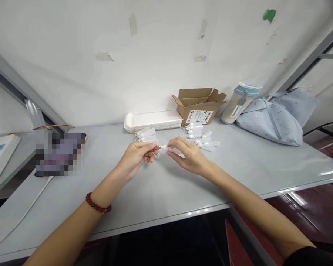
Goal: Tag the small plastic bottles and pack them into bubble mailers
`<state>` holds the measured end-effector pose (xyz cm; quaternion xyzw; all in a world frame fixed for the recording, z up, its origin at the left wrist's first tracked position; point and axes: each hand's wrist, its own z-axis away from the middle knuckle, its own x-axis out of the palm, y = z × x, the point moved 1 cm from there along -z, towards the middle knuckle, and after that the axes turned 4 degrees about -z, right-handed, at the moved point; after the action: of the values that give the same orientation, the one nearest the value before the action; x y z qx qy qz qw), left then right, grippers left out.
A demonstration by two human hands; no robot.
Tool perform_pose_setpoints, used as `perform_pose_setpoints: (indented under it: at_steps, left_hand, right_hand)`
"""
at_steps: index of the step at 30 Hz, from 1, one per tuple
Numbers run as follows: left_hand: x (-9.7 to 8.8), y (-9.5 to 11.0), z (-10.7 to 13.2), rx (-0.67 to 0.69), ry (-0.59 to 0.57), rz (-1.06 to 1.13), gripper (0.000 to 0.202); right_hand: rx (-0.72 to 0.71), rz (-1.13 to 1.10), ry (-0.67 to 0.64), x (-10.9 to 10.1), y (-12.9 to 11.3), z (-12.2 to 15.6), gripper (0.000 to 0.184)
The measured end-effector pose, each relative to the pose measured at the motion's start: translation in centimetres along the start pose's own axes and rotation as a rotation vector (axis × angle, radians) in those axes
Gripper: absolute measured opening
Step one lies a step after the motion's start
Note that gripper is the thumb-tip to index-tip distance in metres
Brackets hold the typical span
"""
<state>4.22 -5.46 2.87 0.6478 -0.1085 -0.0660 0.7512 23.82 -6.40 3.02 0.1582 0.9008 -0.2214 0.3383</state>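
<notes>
Over the middle of the grey table (166, 192), my left hand (137, 157) and my right hand (187, 155) meet. Both pinch one small clear plastic tube (170, 149) with a thin wire loop between them. The left fingers close on its left end, the right fingers on its right part. Behind the left hand lies a small pile of similar white tubes (145, 135). Behind the right hand lies a second pile of tubes (201, 136). A red bead bracelet (98, 204) circles my left wrist.
At the back stand a stack of white trays (152, 120), an open cardboard box (198, 105), a pale tumbler with a blue lid (240, 103) and a light blue bag (274, 116). A blurred dark object (58, 153) with a white cable (24, 214) lies left.
</notes>
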Motion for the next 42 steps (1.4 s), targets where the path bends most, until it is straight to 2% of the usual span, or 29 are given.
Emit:
perform_pose_setpoints:
  at_steps: [8, 19, 28, 42]
  left_hand:
    - [-0.1, 0.18, 0.0, 0.003, 0.005, 0.02, 0.023]
    - [0.33, 0.0, 0.01, 0.103, 0.043, -0.103, 0.027]
    - [0.43, -0.02, 0.1, 0.149, 0.08, -0.184, 0.031]
    - [0.71, -0.15, 0.14, 0.161, 0.07, -0.24, 0.026]
  right_hand:
    - [-0.012, 0.007, 0.0, 0.02, -0.09, 0.03, 0.012]
    - [-0.063, 0.028, 0.054, 0.27, -0.22, 0.0, 0.012]
    - [-0.046, 0.029, 0.069, 0.09, 0.25, -0.15, 0.012]
    - [-0.062, 0.042, 0.082, 0.63, 0.28, 0.12, 0.009]
